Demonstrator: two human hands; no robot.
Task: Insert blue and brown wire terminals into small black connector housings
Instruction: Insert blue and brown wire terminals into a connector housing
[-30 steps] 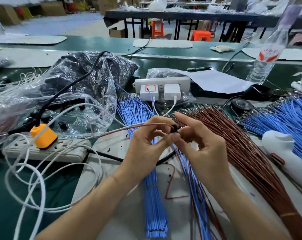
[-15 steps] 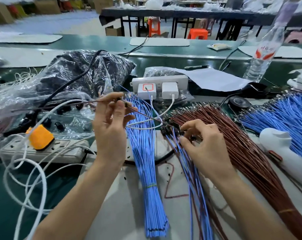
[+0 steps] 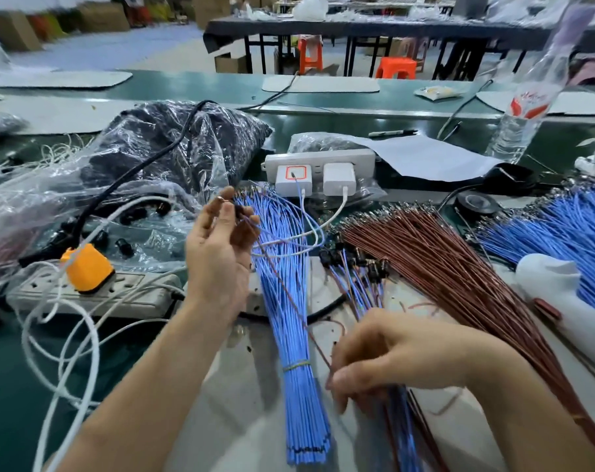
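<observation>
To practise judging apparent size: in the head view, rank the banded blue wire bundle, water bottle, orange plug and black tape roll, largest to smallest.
1. banded blue wire bundle
2. water bottle, though farther off
3. orange plug
4. black tape roll, smallest

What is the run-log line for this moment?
left hand: pinches housing | right hand: pinches wire | wire: runs between hands

Left hand (image 3: 217, 257) raised, pinching — right hand (image 3: 395, 356) lower, curled.
</observation>
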